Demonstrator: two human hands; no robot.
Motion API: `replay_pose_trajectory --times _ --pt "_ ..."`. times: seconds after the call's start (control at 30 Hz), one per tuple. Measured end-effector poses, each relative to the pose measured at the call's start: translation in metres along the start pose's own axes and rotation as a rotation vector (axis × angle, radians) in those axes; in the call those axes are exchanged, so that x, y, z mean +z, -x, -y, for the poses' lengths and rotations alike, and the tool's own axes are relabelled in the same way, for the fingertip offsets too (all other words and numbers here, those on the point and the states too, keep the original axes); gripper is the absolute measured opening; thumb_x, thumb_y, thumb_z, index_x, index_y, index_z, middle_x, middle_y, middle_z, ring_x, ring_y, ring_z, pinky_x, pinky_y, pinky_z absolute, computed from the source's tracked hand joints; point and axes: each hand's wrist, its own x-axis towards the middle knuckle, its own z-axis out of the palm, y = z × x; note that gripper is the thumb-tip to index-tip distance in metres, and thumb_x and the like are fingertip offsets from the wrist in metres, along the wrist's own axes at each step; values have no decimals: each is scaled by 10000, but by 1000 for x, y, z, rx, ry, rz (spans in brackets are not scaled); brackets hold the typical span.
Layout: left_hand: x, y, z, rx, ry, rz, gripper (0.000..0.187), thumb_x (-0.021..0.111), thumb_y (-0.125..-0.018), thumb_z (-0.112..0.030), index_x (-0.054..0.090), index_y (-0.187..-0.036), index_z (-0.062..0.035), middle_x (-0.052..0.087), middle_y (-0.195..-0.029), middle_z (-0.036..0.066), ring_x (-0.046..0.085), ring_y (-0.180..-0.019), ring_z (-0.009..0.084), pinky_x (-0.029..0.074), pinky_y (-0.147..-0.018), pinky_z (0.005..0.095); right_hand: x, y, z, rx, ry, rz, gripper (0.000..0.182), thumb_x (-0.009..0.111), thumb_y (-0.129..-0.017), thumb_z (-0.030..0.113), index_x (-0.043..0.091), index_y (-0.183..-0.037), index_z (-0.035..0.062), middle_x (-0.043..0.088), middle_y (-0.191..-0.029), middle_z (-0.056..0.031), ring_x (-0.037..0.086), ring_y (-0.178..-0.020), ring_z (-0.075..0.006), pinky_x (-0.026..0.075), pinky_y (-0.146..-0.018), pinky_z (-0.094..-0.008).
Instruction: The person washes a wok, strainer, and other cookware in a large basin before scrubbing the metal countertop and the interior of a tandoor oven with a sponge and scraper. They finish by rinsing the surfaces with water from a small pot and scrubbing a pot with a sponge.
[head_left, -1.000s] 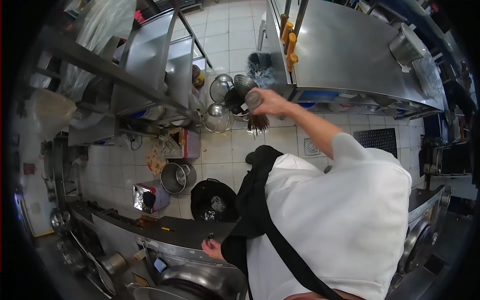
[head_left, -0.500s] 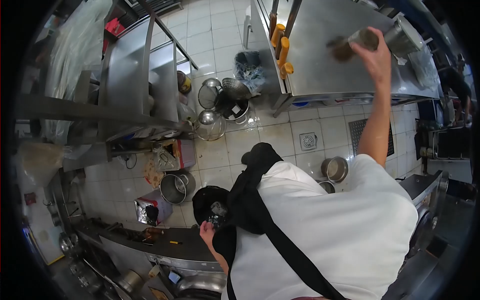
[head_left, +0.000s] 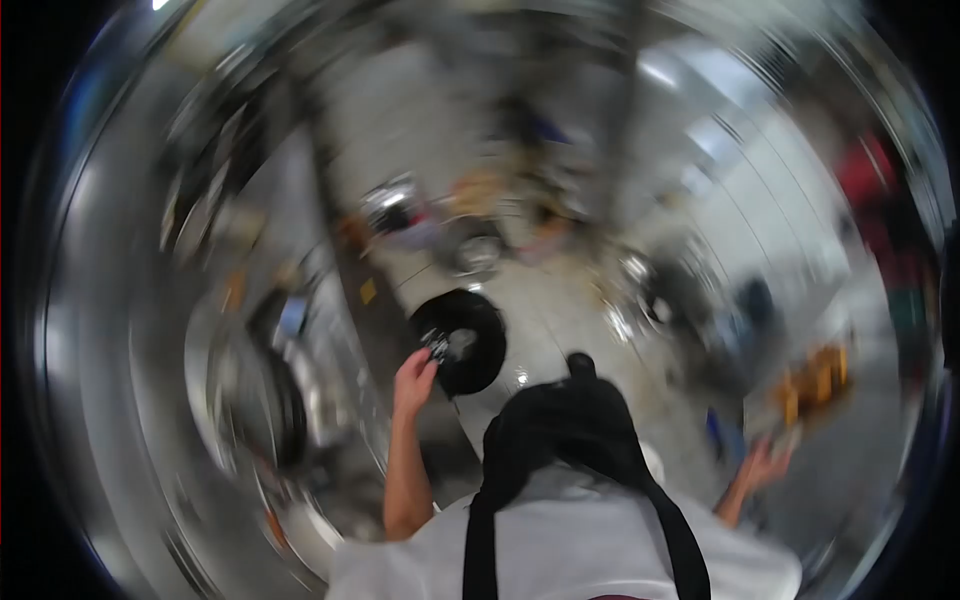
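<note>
Although heavy blur smeared nearly everything in the head view, a round black pan (head_left: 460, 341) showed plainly enough on the pale tiled floor (head_left: 560, 310), with some small pale bits lying inside it. At its near-left rim was the left hand (head_left: 413, 378), fingers raised toward the edge and seemingly pinching something small and dark, though the blur made it impossible to tell whether the hand truly gripped it or only touched the rim. Just beside that hand and arm ran the edge of a steel counter (head_left: 345, 300). A black apron (head_left: 570, 425) hung below the pan, over a white shirt (head_left: 560, 550). Well apart on the other side, the right hand (head_left: 765, 466) was spread with fingers apart and held nothing. Just above it stood a cluster of orange bottles (head_left: 815, 375), too smeared to count.
</note>
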Motion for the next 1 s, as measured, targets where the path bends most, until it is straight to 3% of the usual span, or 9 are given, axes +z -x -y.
replay_pose_trajectory --times 0.2,0.43,0.6,0.7,0.8,0.83,0.9,0.97,1.0 --pt "-85 98 -96 63 25 -482 317 669 -894 -89 638 -1197 -2 639 -1220 142 678 -999 242 538 -885 331 93 -10 61 -567 95 314 396 707 -905 203 601 -1193 -47 642 -1191 -205 645 -1051 -297 554 -865 -372" --pt "-224 208 -52 -77 -464 -1245 382 668 -887 -127 621 -1247 -10 551 -1366 200 536 -1254 375 426 -1070 429 283 130 158 -779 261 846 382 682 -880 195 611 -1191 -16 660 -1108 -236 628 -1057 -364 511 -889 -440" --pt "-329 268 5 -331 -596 -1335 565 691 -877 -251 533 -1348 19 487 -1418 263 466 -1313 405 378 -1110 448 427 242 379 -1417 26 1116 378 666 -862 190 618 -1189 5 672 -1054 -256 618 -1060 -409 482 -905 -484" --pt "-413 279 56 -397 -365 -1180 768 706 -838 -438 493 -1369 74 464 -1433 315 442 -1346 424 365 -1117 434 322 391 622 -1422 -569 1314 315 639 -929 105 591 -1214 -20 651 -1119 -221 640 -1043 -330 502 -894 -387" --pt "-460 242 92 -640 -238 -967 1025 764 -784 -436 264 -1482 124 416 -1465 339 431 -1379 404 350 -1144 392 247 525 735 -1680 -966 1392 272 604 -935 50 614 -1201 -4 640 -1167 -193 634 -1090 -324 489 -937 -384" --pt "-466 226 117 -601 -228 -1026 1006 795 -797 -338 238 -1508 106 535 -1374 294 546 -1274 375 450 -1050 418 229 564 762 -1644 -872 1641 261 608 -940 110 637 -1175 1 650 -1174 -199 630 -1120 -329 489 -944 -379" --pt "-485 209 136 -491 498 -1120 779 792 -817 -226 412 -1424 80 631 -1183 181 629 -1074 273 531 -924 404 217 639 802 -1601 -612 1874 322 595 -959 243 655 -1185 21 664 -1202 -189 626 -1140 -357 485 -960 -381" --pt "-514 207 153 -454 662 -1168 608 773 -836 -177 490 -1325 47 627 -1105 125 621 -989 222 544 -872 382 268 726 825 -1281 -391 1973 424 537 -1003 304 584 -1314 19 661 -1162 -153 643 -971 -261 501 -876 -384" --pt "-525 207 160 -418 842 -1205 439 755 -855 -128 567 -1226 14 622 -1028 69 613 -903 171 558 -820 360 321 769 821 -1239 -401 1766 431 513 -1010 301 568 -1333 20 655 -1183 -160 640 -1000 -270 504 -875 -398"
